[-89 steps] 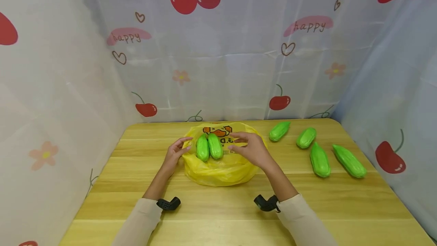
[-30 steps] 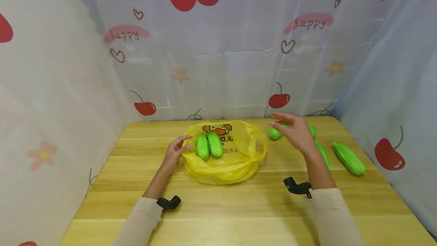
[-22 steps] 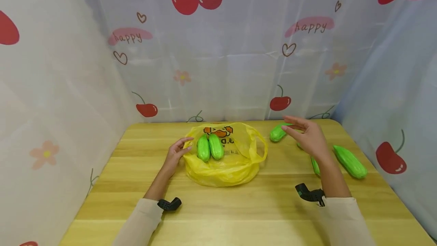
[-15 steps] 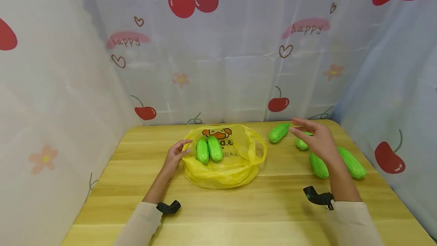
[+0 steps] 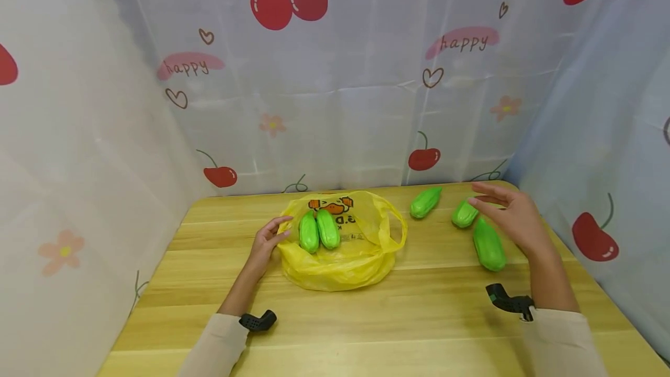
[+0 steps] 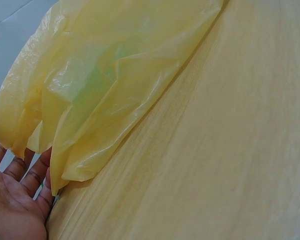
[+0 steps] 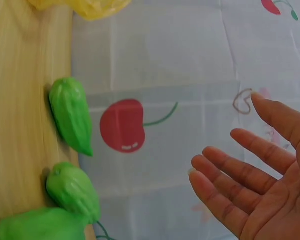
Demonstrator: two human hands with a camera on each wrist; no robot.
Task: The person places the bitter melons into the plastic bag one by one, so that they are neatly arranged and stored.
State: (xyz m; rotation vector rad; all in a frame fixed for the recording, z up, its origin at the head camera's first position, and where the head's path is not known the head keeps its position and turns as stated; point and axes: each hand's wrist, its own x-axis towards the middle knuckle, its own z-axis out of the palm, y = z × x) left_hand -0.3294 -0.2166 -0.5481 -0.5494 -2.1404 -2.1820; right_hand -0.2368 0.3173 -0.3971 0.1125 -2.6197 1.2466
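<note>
A yellow plastic bag [image 5: 340, 269] with a printed duck face stands with its mouth open in the head view. Two green ridged gourds [image 5: 318, 230] lie side by side in it. My left hand [image 5: 266, 243] touches the bag's left rim, thumb and forefinger apart; the left wrist view shows its loosely extended fingers partly behind the film. To the right, my right hand [image 5: 515, 220] hovers empty with fingers spread, nearest to a short gourd [image 5: 464, 214] and a longer gourd [image 5: 489, 246]. Another gourd [image 5: 426, 202] lies nearer the bag. One more at the right is hidden by my hand and forearm.
The wooden table [image 5: 335, 330] ends at a white curtain [image 5: 335, 127] printed with cherries, which also rises along both sides. One handle loop [image 5: 402, 226] of the bag sticks out at its right. Black wrist cameras [image 5: 256, 322] sit on both wrists.
My right hand has moved from over the bag to the right, above the loose gourds, uncovering the bag's right handle loop. My left hand has stayed at the bag's left rim.
</note>
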